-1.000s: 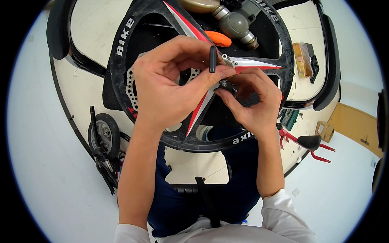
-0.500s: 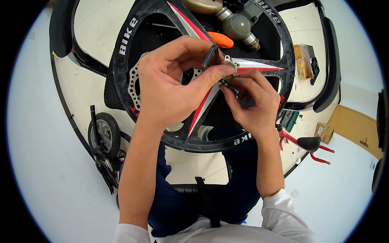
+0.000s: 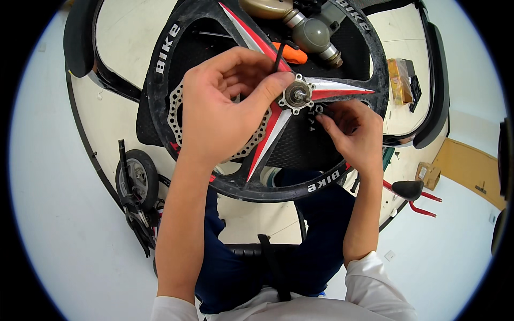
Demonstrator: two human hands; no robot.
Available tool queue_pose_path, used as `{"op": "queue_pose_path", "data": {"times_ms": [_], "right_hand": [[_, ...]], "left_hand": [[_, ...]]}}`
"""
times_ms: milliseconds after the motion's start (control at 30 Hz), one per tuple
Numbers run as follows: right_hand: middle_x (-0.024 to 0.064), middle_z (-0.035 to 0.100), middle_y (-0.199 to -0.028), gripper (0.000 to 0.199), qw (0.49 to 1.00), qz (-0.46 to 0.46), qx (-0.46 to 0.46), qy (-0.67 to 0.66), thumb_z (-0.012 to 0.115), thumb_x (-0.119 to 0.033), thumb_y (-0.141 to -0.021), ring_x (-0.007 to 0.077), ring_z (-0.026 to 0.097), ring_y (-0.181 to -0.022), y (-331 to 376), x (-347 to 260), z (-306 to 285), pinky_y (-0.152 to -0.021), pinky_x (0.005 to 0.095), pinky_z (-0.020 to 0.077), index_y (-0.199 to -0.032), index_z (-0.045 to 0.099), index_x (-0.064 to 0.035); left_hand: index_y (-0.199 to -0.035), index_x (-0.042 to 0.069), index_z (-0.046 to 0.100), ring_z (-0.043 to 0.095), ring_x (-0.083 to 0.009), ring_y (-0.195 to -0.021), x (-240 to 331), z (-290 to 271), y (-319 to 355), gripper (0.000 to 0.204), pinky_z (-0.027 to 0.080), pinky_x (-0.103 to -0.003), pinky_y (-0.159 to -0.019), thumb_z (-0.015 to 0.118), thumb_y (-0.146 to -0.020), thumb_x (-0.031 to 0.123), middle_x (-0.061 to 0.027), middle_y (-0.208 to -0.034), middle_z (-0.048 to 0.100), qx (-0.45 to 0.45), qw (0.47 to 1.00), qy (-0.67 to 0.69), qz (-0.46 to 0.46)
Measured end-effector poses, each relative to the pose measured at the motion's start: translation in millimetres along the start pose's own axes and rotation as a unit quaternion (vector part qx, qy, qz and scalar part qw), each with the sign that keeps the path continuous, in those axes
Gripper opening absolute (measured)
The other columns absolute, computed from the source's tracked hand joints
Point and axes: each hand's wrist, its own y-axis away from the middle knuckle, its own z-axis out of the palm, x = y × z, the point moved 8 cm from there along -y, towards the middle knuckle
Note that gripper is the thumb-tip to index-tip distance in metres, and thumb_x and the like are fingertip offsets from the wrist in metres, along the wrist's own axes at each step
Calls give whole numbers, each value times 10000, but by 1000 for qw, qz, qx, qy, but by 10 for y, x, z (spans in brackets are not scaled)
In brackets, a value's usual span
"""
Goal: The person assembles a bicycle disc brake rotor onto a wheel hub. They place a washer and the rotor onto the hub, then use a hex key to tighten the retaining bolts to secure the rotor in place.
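A black spoked bike wheel [image 3: 160,91] with red and white spokes lies flat in front of me. At its middle is a silver hub [image 3: 289,105] with a threaded axle pointing up. My left hand [image 3: 227,104] is closed on a black hex key [image 3: 279,56], its thumb against the hub's left edge. My right hand [image 3: 353,128] is right of the hub, thumb and fingertips drawn together at small dark bolts [image 3: 311,123]; the bolt at the fingertips is partly hidden. Under the left hand, partly covered, is a perforated brake disc [image 3: 175,109].
The wheel rests on a black chair seat [image 3: 294,152] between black armrests [image 3: 436,80]. Beyond the hub lie an orange handle [image 3: 294,54] and a grey-gold metal-collared tool [image 3: 313,37]. A small wheel [image 3: 138,179] stands at left; a red frame part [image 3: 423,210] is at right.
My right hand has moved right, away from the hub, leaving the axle uncovered. The left hand has tilted and shifted slightly, and the hex key has turned, its bend now farther up.
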Motion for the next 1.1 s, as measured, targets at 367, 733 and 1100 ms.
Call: {"op": "queue_pose_path", "data": {"times_ms": [367,733,1100], "right_hand": [[102,720,-849,179,930,115,-5,-349,693,-63,-913,123,691,-702,-35,-85,302,-617,236,547,-1035,672,65],[81,690,-831,154,937,94,14,-337,679,-74,-942,101,620,-651,-29,69,256,-587,226,495,-1026,671,54],[41,674,-720,132,926,25,-50,-374,742,13,-853,70,590,-546,164,-553,362,-498,187,448,-970,704,58]], "left_hand": [[-965,-84,671,681,-112,-728,-345,99,-11,196,558,-229,-683,740,-878,78,-109,-827,705,10,988,-74,-137],[-921,-68,686,702,-119,-734,-279,37,-4,177,563,-252,-650,763,-851,75,-113,-818,726,10,992,-118,-42],[-847,-5,732,664,-158,-634,-30,83,493,145,536,-262,-611,809,-769,90,-77,-755,700,-145,976,-161,7]]}}
